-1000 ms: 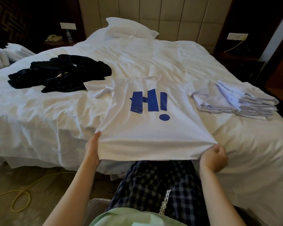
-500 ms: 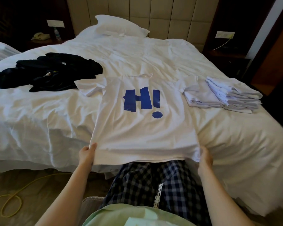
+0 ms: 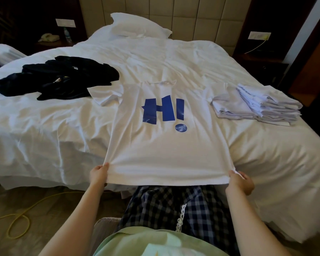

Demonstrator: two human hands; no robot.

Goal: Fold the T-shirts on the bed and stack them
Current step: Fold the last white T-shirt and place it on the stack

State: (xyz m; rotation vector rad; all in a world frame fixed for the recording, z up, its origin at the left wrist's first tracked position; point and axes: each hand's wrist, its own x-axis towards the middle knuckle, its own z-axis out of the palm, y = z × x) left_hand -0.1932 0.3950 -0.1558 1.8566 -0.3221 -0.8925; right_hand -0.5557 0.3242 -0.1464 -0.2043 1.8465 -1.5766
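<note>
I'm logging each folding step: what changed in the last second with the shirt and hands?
The left hand, fingers stretched along the hem a second ago, now grips the left hem corner of the white T-shirt; the right hand keeps its grip on the right corner. The shirt stays print-up; black clothes pile and folded white stack unmoved.

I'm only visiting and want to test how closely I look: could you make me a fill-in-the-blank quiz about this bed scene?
The T-shirt spread on the bed bears a ____ print.
The left hand and right hand each grip one of its ____ corners.
The folded stack lies on the shirt's ____ side.
The heap of dark clothes lies on its ____ side.
Missing words: blue; bottom; right; left.
</note>
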